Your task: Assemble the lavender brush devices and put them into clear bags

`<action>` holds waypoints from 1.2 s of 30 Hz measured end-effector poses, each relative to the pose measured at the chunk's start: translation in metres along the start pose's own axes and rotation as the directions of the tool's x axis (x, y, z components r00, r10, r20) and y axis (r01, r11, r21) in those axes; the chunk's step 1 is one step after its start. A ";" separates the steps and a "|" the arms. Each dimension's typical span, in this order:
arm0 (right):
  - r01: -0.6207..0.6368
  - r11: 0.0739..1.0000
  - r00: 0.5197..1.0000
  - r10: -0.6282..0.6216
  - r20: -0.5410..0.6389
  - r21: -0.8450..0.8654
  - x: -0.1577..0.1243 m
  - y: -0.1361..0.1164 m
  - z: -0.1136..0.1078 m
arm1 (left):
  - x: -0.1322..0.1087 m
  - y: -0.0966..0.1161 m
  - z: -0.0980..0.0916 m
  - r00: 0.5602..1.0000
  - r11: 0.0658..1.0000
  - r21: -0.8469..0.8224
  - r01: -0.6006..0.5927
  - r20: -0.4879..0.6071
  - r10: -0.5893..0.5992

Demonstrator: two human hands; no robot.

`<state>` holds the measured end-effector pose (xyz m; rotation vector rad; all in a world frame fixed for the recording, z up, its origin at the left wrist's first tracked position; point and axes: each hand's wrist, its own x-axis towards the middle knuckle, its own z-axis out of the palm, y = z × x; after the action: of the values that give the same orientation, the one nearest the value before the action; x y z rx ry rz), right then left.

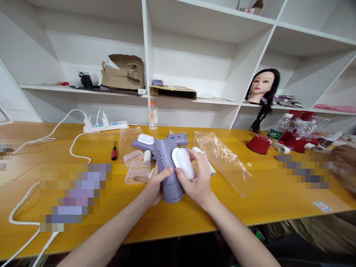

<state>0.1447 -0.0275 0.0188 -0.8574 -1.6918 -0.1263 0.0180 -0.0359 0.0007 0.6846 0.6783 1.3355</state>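
Near the middle of the table, my left hand (pixel 156 185) is wrapped round a grey-purple plastic housing (pixel 164 159) dotted with small holes. My right hand (pixel 199 176) grips a white oval brush head (pixel 184 163) against the housing's right side; I cannot tell whether the two are joined. Just left of the housing are clear plastic boxes (pixel 136 173), a coil spring (pixel 141 179) and a small white cylinder (pixel 147 156). Behind it lie another purple part (pixel 177 138) and a second white oval piece (pixel 145 139). A long white part (pixel 210 167) is partly hidden behind my right hand.
A red-handled screwdriver (pixel 114 152) and a power strip (pixel 105 126) with white cables are at left. Plastic film (pixel 225 159) lies at right, near a red cup-shaped object (pixel 258 144). Another person's hand (pixel 343 157) shows at the right edge. Shelves (pixel 194 59) stand behind.
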 end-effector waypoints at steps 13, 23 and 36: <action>-0.232 0.956 0.963 0.200 0.183 0.179 -0.008 0.006 0.007 | 0.011 -0.016 -0.003 0.985 0.984 0.052 -0.170 0.021 0.169; -0.200 0.975 0.965 0.179 0.190 0.099 -0.014 0.002 0.007 | 0.012 -0.018 -0.010 0.970 0.947 0.217 -0.236 -0.005 0.243; -0.319 0.945 0.936 0.301 0.183 0.073 -0.002 -0.004 0.004 | 0.003 -0.021 -0.001 0.973 0.952 0.214 -0.219 -0.026 0.230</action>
<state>0.1396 -0.0297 0.0169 -1.0708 -1.6797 0.2536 0.0305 -0.0352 -0.0169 0.9221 0.8086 1.5077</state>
